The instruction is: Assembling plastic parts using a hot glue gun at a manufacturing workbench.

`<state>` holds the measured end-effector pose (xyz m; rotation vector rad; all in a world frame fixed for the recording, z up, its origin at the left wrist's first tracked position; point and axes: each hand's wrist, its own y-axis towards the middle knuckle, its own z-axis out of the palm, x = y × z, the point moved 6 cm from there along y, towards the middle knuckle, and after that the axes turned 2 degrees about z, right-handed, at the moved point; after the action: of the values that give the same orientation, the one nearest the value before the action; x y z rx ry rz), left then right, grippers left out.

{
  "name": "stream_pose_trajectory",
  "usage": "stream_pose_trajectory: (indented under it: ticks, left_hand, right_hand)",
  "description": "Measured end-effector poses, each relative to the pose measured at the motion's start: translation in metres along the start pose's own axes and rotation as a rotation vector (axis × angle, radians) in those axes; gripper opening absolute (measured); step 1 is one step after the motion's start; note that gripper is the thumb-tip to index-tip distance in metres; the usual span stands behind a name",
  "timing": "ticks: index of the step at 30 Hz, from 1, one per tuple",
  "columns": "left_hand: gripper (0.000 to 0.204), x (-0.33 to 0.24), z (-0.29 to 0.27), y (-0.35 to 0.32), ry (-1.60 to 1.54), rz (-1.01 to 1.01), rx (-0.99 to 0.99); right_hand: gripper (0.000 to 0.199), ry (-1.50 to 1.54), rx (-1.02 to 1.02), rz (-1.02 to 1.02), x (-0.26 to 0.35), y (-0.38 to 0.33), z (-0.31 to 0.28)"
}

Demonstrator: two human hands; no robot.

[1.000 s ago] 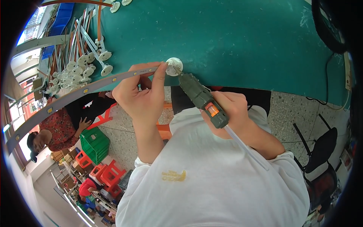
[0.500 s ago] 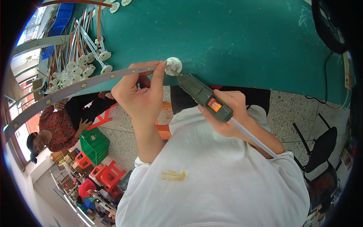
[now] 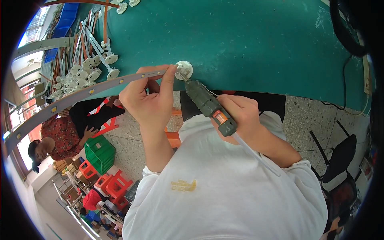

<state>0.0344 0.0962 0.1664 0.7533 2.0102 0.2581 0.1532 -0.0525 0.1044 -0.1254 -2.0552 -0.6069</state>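
My left hand [image 3: 150, 94] pinches the end of a long LED strip [image 3: 91, 91] that curves away to the left edge. That end meets a small white round disc [image 3: 185, 67] on the green table. In my right hand [image 3: 240, 112] is a dark green hot glue gun [image 3: 206, 101], its fingers wrapped round it. A translucent glue stick [image 3: 258, 155] sticks out of the gun's back. The nozzle points at the disc, right beside my left fingertips; whether it touches is too small to tell.
Finished-looking strips with white discs [image 3: 82, 75] lie heaped at the table's left. The green table [image 3: 256, 44] spans the top, with a black cable [image 3: 345, 80] at right. A seated person [image 3: 60, 136], a green crate [image 3: 100, 154], red stools [image 3: 119, 184] and a black chair [image 3: 340, 160] stand around.
The back of the glue gun has swung down and left, so it stands steeper, its nozzle still by the disc. The LED strip has shifted very slightly; my left hand is almost still.
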Motion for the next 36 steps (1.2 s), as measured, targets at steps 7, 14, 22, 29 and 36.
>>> stream_pose_trajectory:
  ticks: [7,14,22,29,36]
  left_hand:
    - [0.009,0.0,0.001,0.001,0.003,-0.007,0.006]
    - [0.009,0.0,0.001,0.0,0.009,0.013,0.01]
    - [0.01,0.0,0.001,0.0,0.008,-0.012,0.004]
    - [0.009,0.001,0.001,0.0,0.01,-0.007,0.008]
    - [0.008,-0.001,0.002,0.001,0.013,0.014,0.015]
  right_hand:
    - [0.027,-0.004,0.061,0.034,-0.003,-0.004,0.002]
    - [0.023,0.047,-0.085,0.015,-0.001,-0.001,-0.005]
    - [0.025,0.078,0.016,0.042,-0.005,-0.002,-0.002]
    - [0.03,0.04,0.004,0.017,0.001,0.0,-0.005]
    - [0.023,0.034,0.082,0.137,0.007,0.004,-0.008]
